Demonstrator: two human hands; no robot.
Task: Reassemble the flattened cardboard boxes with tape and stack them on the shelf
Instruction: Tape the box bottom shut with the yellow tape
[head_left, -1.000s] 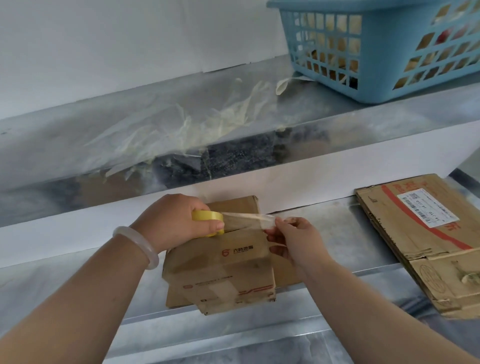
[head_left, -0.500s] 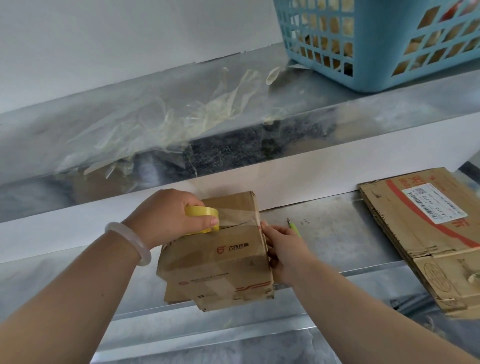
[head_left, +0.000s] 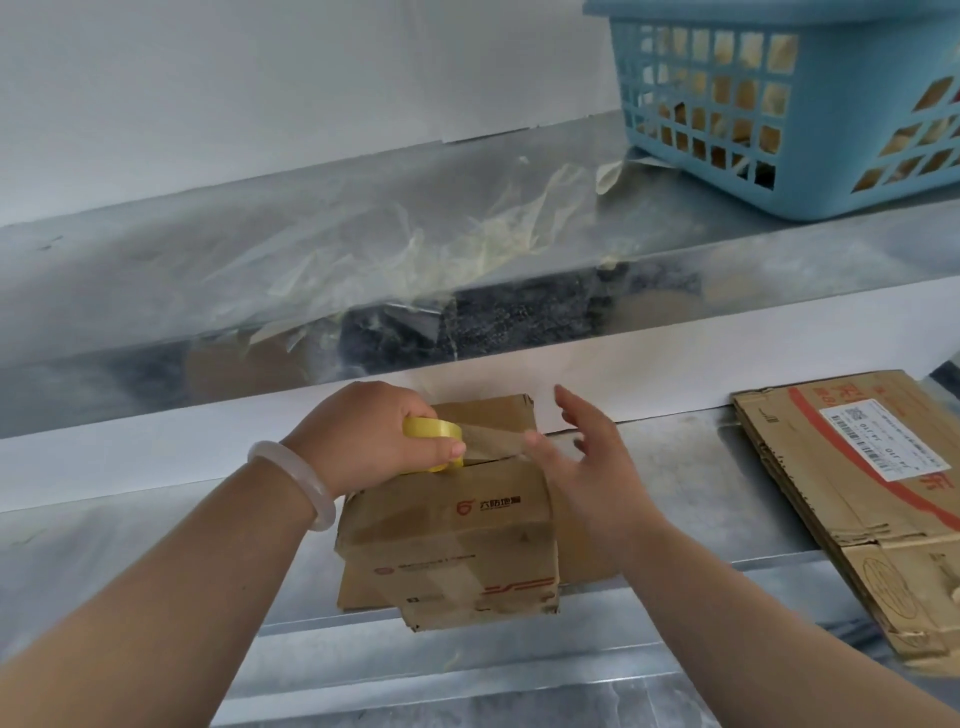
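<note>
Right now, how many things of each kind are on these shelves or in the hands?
Assembled cardboard box: 1
Flattened cardboard: 2, one at right, one under the box
Yellow tape roll: 1
Blue basket: 1
Total: 5

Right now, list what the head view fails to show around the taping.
Tape roll: mostly under the left hand; remaining tape unknown.
Blue basket: cut by top and right edges; contents unclear.
Flattened box: right edge cuts it; label print too small.
Small box: right side behind the right hand.
</note>
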